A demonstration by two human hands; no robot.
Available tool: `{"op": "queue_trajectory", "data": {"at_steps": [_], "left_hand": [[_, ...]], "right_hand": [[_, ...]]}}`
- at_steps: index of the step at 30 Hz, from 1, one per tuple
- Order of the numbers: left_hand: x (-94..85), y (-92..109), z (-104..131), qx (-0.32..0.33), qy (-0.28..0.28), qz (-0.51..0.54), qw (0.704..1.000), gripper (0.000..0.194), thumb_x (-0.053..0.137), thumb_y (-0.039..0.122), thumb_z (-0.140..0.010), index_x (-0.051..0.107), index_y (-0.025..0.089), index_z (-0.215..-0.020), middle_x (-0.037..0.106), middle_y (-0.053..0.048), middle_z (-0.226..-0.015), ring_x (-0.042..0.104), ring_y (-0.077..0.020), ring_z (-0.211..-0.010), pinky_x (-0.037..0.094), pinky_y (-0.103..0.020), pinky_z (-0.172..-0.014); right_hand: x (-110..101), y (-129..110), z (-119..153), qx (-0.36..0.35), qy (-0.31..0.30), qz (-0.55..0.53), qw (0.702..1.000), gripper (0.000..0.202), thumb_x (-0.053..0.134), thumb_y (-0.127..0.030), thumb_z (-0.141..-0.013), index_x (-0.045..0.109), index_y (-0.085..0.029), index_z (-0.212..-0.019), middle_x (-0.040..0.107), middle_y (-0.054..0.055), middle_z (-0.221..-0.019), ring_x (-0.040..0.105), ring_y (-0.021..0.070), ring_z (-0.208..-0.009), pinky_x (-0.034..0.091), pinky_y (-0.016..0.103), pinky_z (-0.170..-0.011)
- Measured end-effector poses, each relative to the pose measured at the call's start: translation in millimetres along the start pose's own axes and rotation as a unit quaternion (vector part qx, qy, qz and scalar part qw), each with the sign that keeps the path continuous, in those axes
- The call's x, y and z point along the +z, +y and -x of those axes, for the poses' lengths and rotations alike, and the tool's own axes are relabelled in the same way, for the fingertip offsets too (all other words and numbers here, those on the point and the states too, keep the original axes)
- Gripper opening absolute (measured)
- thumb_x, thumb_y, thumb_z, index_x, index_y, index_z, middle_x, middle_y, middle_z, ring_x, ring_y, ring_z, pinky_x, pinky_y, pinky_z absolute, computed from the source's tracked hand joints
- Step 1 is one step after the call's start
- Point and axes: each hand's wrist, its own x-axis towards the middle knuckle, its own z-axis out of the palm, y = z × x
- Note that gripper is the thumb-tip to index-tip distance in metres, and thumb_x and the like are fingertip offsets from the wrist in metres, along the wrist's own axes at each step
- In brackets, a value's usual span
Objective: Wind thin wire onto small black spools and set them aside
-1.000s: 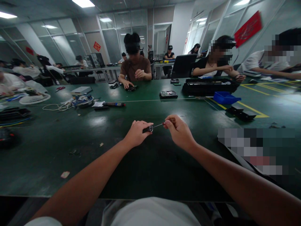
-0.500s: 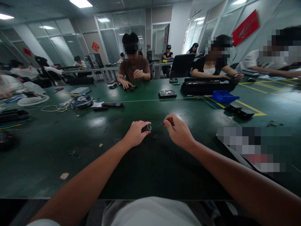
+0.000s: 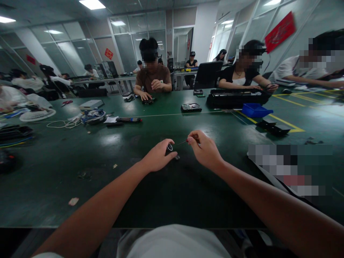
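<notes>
My left hand (image 3: 157, 156) is closed round a small black cylinder with a silver ring at its end (image 3: 170, 147). Most of the cylinder is hidden by the fingers. By the thumb tip, a small round dark piece (image 3: 177, 157) lies on the green table (image 3: 188, 204). Just to the right, my right hand (image 3: 205, 148) pinches a thin screwdriver (image 3: 182, 142) with a red part near the fingers. Its slim shaft points left toward the cylinder's ringed end, and I cannot tell whether the tip touches it.
Ahead lies an opened hard drive (image 3: 191, 107). A blue bin (image 3: 256, 110) and black brackets (image 3: 273, 128) are at the right, a pen-like tool (image 3: 129, 120) and cables (image 3: 67, 122) at the left. A person (image 3: 153, 77) works across the table.
My left hand has shifted slightly down, and the cylinder's ringed end has tilted. The thumb is now beside the small round piece. My right hand stays almost in place with the screwdriver.
</notes>
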Motion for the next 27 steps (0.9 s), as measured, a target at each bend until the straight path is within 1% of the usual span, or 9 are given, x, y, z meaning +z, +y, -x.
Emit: {"op": "queue_trajectory", "data": {"at_steps": [2,4,9,13,15,19,23,25,27], "left_hand": [[1.7,2,0,0.009,-0.038,-0.042,0.998,0.038,0.061,0.046,-0.089,0.058,0.021,-0.119,0.065,-0.007,-0.112,0.061,-0.0254,-0.101,0.050,-0.039,-0.087],[4.3,2,0,0.023,-0.058,-0.077,0.995,0.031,0.059,0.043,-0.091,0.061,0.022,-0.114,0.066,-0.006,-0.110,0.062,-0.0241,-0.099,0.050,-0.038,-0.085],[9.2,3,1,0.054,-0.054,-0.137,0.988,0.030,0.052,0.033,-0.096,0.061,0.022,-0.123,0.064,-0.007,-0.117,0.059,-0.0222,-0.108,0.049,-0.035,-0.092],[12.3,4,2,0.083,-0.066,-0.182,0.978,0.030,0.047,0.032,-0.098,0.066,0.027,-0.121,0.063,-0.005,-0.118,0.057,-0.0225,-0.108,0.050,-0.035,-0.087],[14.3,3,2,0.093,-0.074,-0.193,0.974,0.031,0.047,0.031,-0.098,0.066,0.028,-0.122,0.063,-0.005,-0.117,0.057,-0.0225,-0.107,0.050,-0.035,-0.086],[17.2,3,0,0.094,-0.087,-0.198,0.972,0.032,0.050,0.031,-0.097,0.067,0.027,-0.123,0.062,-0.006,-0.119,0.056,-0.0227,-0.108,0.051,-0.035,-0.086],[16.5,5,0,0.090,-0.091,-0.182,0.975,0.032,0.049,0.031,-0.097,0.069,0.027,-0.121,0.063,-0.006,-0.117,0.056,-0.0233,-0.107,0.050,-0.035,-0.087],[15.0,5,0,0.086,-0.081,-0.157,0.981,0.031,0.048,0.031,-0.097,0.070,0.026,-0.118,0.064,-0.007,-0.115,0.057,-0.0232,-0.106,0.049,-0.035,-0.088],[12.3,4,0,0.074,-0.060,-0.110,0.989,0.030,0.049,0.029,-0.096,0.071,0.025,-0.115,0.066,-0.007,-0.113,0.059,-0.0227,-0.105,0.048,-0.036,-0.090]], "right_hand": [[0,0,0,0.000,-0.004,0.003,1.000,0.014,0.047,-0.032,-0.095,0.057,-0.022,-0.095,0.069,0.005,-0.084,0.066,0.0216,-0.077,0.046,0.034,-0.072],[0,0,0,-0.001,-0.002,0.005,1.000,0.014,0.048,-0.032,-0.095,0.057,-0.021,-0.094,0.069,0.005,-0.083,0.066,0.0215,-0.076,0.046,0.034,-0.071],[2,1,0,-0.003,-0.002,0.003,1.000,0.014,0.048,-0.031,-0.095,0.057,-0.021,-0.095,0.069,0.005,-0.083,0.066,0.0210,-0.076,0.046,0.034,-0.071],[2,1,0,-0.004,-0.006,0.002,1.000,0.013,0.048,-0.031,-0.095,0.057,-0.021,-0.095,0.070,0.005,-0.083,0.066,0.0208,-0.077,0.047,0.033,-0.071],[2,0,0,-0.004,-0.009,0.001,1.000,0.013,0.048,-0.031,-0.095,0.057,-0.021,-0.095,0.070,0.005,-0.084,0.066,0.0208,-0.077,0.047,0.033,-0.071],[1,0,1,-0.003,-0.014,0.002,1.000,0.013,0.048,-0.030,-0.096,0.057,-0.021,-0.095,0.069,0.005,-0.083,0.066,0.0206,-0.077,0.047,0.033,-0.071],[1,-1,1,-0.008,-0.014,0.000,1.000,0.012,0.048,-0.029,-0.096,0.058,-0.021,-0.095,0.069,0.005,-0.083,0.066,0.0206,-0.078,0.048,0.033,-0.072],[1,-2,1,-0.008,-0.015,0.001,1.000,0.012,0.048,-0.029,-0.095,0.057,-0.022,-0.095,0.070,0.005,-0.084,0.066,0.0206,-0.078,0.048,0.033,-0.072],[1,-2,1,-0.006,-0.015,0.003,1.000,0.012,0.048,-0.029,-0.095,0.057,-0.022,-0.095,0.069,0.004,-0.082,0.066,0.0204,-0.077,0.047,0.033,-0.071]]}}
